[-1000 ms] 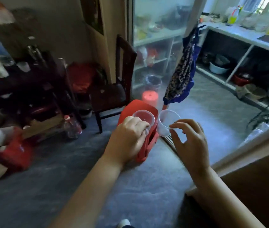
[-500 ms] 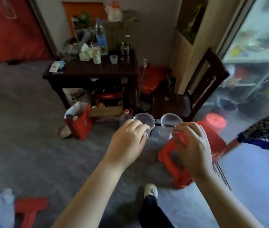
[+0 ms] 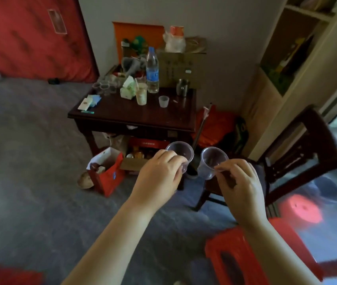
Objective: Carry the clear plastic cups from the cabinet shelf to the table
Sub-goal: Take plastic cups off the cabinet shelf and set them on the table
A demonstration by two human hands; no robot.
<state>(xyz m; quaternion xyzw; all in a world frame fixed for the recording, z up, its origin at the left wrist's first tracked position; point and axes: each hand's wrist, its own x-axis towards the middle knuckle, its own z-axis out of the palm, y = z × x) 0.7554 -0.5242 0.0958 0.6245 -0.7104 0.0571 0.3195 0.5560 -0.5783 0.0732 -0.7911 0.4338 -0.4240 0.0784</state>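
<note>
My left hand (image 3: 159, 177) grips a clear plastic cup (image 3: 181, 151) from the side, its mouth tilted away from me. My right hand (image 3: 240, 188) pinches the rim of a second clear plastic cup (image 3: 209, 161). Both cups are held in the air side by side, a little apart, in front of the dark wooden table (image 3: 122, 114). Another small clear cup (image 3: 163, 101) stands upright on the tabletop, and several clear cups (image 3: 104, 87) are grouped at its far left corner.
The table carries a water bottle (image 3: 152, 70), a metal mug (image 3: 182, 87), a drink cup (image 3: 141, 93) and papers (image 3: 89, 101). A red bag (image 3: 108, 173) and boxes sit under it. A dark wooden chair (image 3: 299, 153) stands right; a red stool (image 3: 243, 251) lies near my feet.
My view has swung left from the glass cabinet to the table, which now looks nearer. Both hands still hold their cups in front of me.
</note>
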